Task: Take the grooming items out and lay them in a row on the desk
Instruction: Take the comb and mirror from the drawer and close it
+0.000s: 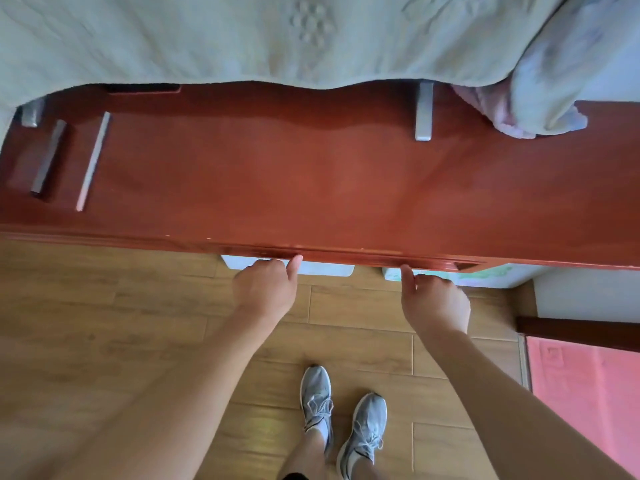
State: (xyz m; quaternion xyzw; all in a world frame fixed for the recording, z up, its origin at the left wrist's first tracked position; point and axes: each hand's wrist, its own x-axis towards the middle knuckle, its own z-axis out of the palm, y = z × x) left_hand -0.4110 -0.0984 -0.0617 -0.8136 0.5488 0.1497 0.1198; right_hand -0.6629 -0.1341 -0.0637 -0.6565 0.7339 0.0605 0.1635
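Head view: we see left hand point(265, 289) and right hand point(436, 303) gripping the counter point(311, 174) edge, fingers curled under it. Box point(491, 273) print below is unreadable.

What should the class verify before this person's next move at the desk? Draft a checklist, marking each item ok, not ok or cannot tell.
1. Both hands placed: left hand and right hand grip the desk at its front edge, thumbs on the lip. Ok.
2. Anything pulled out from under that edge: the underside is hidden. Cannot tell.
3. Room for a row: the desk's middle is bare. Ok.
4. Items in one row: dark bar and pale stick lie side by side at the left, grey piece far off at the right. Not ok.
5. Back edge free: blanket overhangs it, covering the grey piece's top. Not ok.
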